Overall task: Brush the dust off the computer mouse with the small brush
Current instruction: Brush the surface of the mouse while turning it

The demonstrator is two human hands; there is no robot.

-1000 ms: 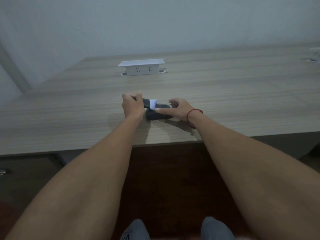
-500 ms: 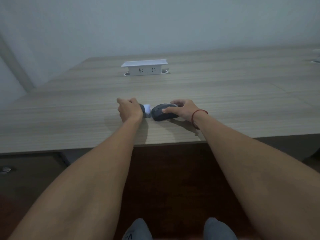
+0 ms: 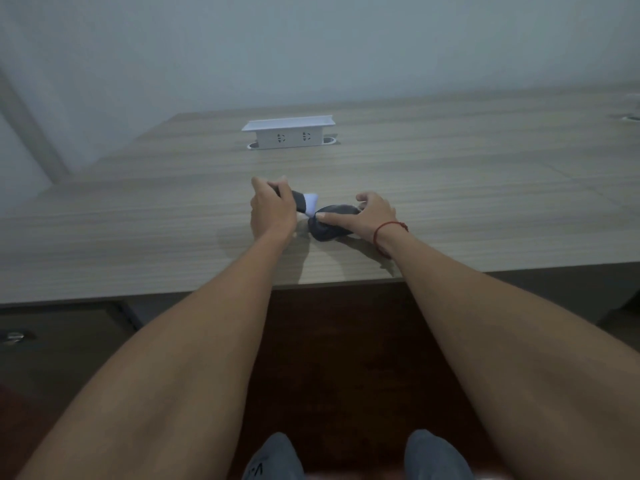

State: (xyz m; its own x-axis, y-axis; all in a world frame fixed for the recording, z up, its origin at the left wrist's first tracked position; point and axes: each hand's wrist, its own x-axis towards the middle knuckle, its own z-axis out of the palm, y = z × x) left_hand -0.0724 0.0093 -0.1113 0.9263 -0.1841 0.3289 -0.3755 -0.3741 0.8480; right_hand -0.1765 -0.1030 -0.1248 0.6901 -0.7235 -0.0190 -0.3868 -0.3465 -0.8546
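A dark grey computer mouse (image 3: 327, 229) lies on the wooden desk (image 3: 450, 188), a little in from the front edge. My right hand (image 3: 365, 216) grips it from the right, thumb across its top. My left hand (image 3: 272, 209) is closed around the dark handle of a small brush (image 3: 304, 201). The brush's white bristles point right and touch the mouse's upper left end. Most of the handle is hidden inside my fist.
A white pop-up socket box (image 3: 289, 132) stands farther back on the desk, in line with my hands. A cable port (image 3: 628, 117) sits at the far right edge. Below the desk front, a dark drawer unit (image 3: 52, 341) is at the left.
The brush has lifted from low beside the mouse's left end to its upper left end, bristles on the mouse again. My right hand keeps its grip on the mouse.
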